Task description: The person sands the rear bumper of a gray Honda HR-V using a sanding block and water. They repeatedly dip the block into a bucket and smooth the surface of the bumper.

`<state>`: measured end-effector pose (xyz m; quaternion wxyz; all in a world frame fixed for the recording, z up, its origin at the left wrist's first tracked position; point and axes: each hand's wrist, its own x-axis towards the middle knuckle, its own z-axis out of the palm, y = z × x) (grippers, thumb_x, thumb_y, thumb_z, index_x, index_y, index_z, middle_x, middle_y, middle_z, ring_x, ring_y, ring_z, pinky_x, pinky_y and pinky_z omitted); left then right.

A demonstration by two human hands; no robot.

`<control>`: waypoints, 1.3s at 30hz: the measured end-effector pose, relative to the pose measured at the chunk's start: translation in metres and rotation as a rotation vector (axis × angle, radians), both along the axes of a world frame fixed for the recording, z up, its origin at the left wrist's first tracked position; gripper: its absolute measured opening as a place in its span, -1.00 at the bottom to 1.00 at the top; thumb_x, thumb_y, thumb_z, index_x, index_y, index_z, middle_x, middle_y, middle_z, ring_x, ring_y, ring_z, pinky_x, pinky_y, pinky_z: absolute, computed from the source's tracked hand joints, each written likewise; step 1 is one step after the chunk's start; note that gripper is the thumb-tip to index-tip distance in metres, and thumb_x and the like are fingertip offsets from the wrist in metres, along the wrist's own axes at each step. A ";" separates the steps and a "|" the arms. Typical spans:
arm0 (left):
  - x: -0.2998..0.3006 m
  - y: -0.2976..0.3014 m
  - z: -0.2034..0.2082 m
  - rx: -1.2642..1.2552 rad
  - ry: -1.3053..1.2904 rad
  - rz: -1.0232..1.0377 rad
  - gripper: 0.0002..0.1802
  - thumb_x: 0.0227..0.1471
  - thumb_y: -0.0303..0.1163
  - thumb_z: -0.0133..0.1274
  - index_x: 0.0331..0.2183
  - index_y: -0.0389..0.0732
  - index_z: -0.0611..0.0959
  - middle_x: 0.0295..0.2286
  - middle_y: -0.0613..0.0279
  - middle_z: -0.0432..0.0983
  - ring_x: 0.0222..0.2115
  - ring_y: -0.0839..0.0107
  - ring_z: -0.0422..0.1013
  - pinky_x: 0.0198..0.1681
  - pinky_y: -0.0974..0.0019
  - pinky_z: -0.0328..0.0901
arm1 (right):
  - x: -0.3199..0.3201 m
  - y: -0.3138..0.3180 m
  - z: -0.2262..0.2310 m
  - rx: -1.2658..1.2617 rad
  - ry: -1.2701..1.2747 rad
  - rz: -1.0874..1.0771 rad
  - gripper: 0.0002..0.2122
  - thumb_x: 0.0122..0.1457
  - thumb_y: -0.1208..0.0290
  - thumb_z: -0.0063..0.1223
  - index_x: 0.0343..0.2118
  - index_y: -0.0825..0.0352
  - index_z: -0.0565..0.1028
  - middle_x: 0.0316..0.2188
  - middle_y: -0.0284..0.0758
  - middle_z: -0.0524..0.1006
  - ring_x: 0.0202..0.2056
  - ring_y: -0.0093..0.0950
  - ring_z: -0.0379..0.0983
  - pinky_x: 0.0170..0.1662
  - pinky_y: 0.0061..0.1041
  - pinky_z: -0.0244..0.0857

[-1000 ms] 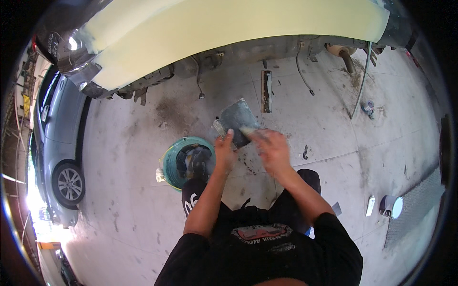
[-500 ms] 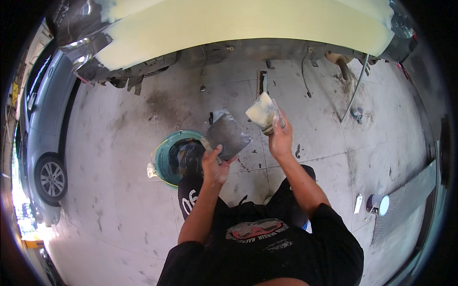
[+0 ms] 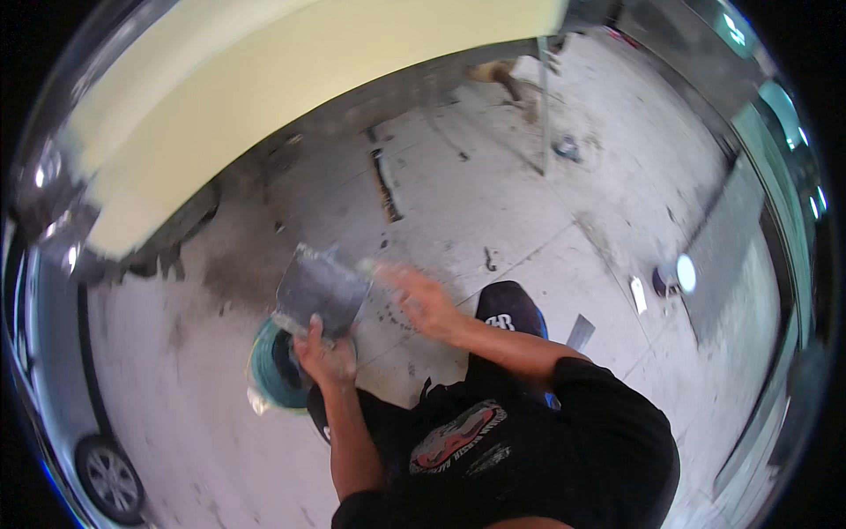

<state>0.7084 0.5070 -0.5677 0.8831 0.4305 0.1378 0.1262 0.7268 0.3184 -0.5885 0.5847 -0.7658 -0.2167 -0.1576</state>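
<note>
My left hand (image 3: 324, 357) grips a dark, flat, squarish putty board (image 3: 319, 293) from below, thumb on top, holding it tilted over a green bucket (image 3: 273, 370). The bucket's far side is partly hidden by the board. Smeared by motion, my right hand (image 3: 421, 301) is at the board's right edge. A pale putty spreader (image 3: 367, 265) shows as a blurred strip at its fingertips, seen nearly edge-on. Whether the spreader touches the board I cannot tell.
Ahead, a car body panel (image 3: 291, 66) coated in pale yellow filler spans the upper left. A thin prop (image 3: 543, 115) stands under its right end. A flat grey blade (image 3: 580, 332) lies by my right knee. At right is a small tin (image 3: 667, 280); a silver car (image 3: 53, 353) stands left.
My view has turned to the right. My right hand has come from beyond the board, where it held up the cream-covered spreader, to the board's edge.
</note>
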 end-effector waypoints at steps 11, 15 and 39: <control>-0.004 0.032 0.010 0.157 0.048 0.147 -0.50 0.13 -0.34 -0.10 0.09 -0.27 0.28 -0.05 0.06 0.34 -0.04 0.18 0.32 -0.04 0.13 0.31 | 0.024 -0.017 -0.046 -0.585 0.493 0.334 -0.60 0.05 0.57 -0.04 0.02 0.31 0.43 -0.11 -0.14 0.50 -0.10 -0.15 0.45 -0.01 -0.31 0.32; -0.019 0.103 -0.018 0.188 0.097 0.440 -0.62 0.11 -0.22 -0.09 -0.09 -0.23 0.44 -0.08 0.17 0.36 -0.04 0.25 0.30 -0.02 0.07 0.23 | 0.027 -0.038 -0.085 -0.243 0.704 0.026 -0.58 0.09 0.50 -0.04 0.07 0.33 0.37 -0.48 -0.14 0.55 -0.44 -0.44 0.47 -0.31 -0.41 0.38; -0.023 0.258 -0.137 0.164 0.292 0.275 -0.53 0.10 -0.32 -0.18 0.01 -0.37 0.39 0.00 -0.02 0.33 0.00 0.14 0.27 0.07 0.08 0.17 | 0.119 -0.038 -0.017 -0.581 0.359 -0.125 -0.73 0.12 0.44 -0.03 -0.11 0.40 0.40 -0.38 0.05 0.51 -0.28 0.03 0.44 -0.20 -0.17 0.31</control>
